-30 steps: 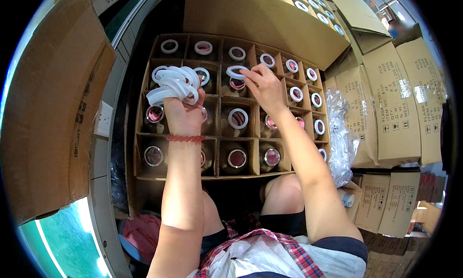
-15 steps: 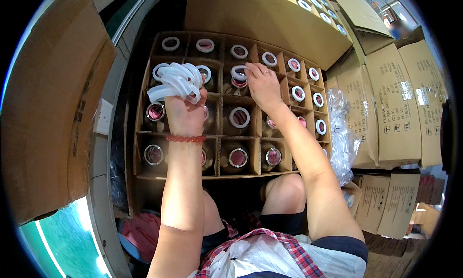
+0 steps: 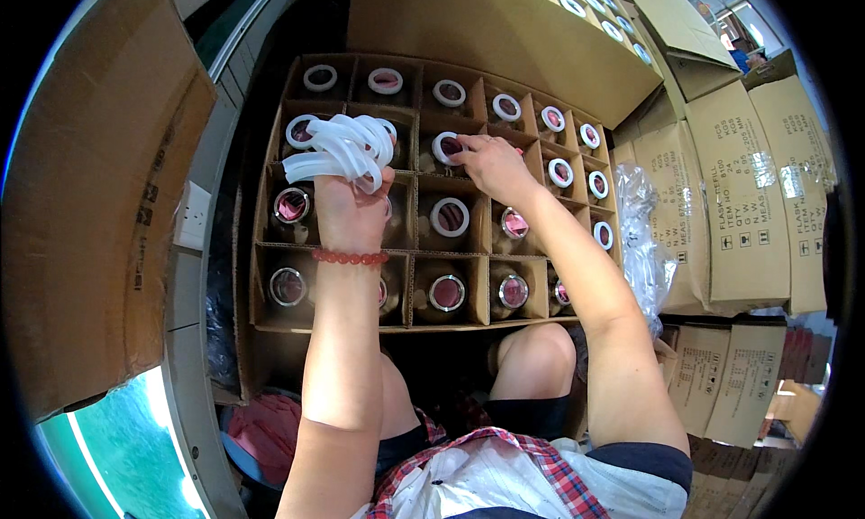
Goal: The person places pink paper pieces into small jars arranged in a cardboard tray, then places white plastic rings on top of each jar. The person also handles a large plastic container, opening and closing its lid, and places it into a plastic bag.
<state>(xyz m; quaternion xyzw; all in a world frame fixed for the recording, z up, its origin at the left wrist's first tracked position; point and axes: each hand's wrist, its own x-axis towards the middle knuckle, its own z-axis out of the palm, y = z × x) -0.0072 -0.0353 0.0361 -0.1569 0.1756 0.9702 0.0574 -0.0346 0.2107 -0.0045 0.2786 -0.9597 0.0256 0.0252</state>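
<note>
A bunch of translucent white rings [image 3: 338,150] is gripped in my left hand [image 3: 351,214], held over the left part of a divided cardboard box [image 3: 491,325]. My right hand [image 3: 498,168] is at a bottle in the second row from the back, its fingertips pressed on the right edge of a white ring [image 3: 436,148] that lies around the bottle's mouth. Several other bottle mouths carry such rings, including one just nearer me [image 3: 450,216]. Along the front row the mouths show bare shiny rims, as on this bottle [image 3: 446,294]. Pinkish material shows inside the mouths.
Behind stands another open box [image 3: 505,41] with ringed bottles. Stacked cartons [image 3: 739,222] rise on the right, with clear plastic wrap [image 3: 640,249] beside the box. A large carton [image 3: 99,204] is at the left. My knees [image 3: 536,366] are close to the box's front.
The ring that my right hand held tilted over the bottle now sits around its mouth. My right fingers have moved slightly lower. My left hand still holds the bunch, shifted slightly right.
</note>
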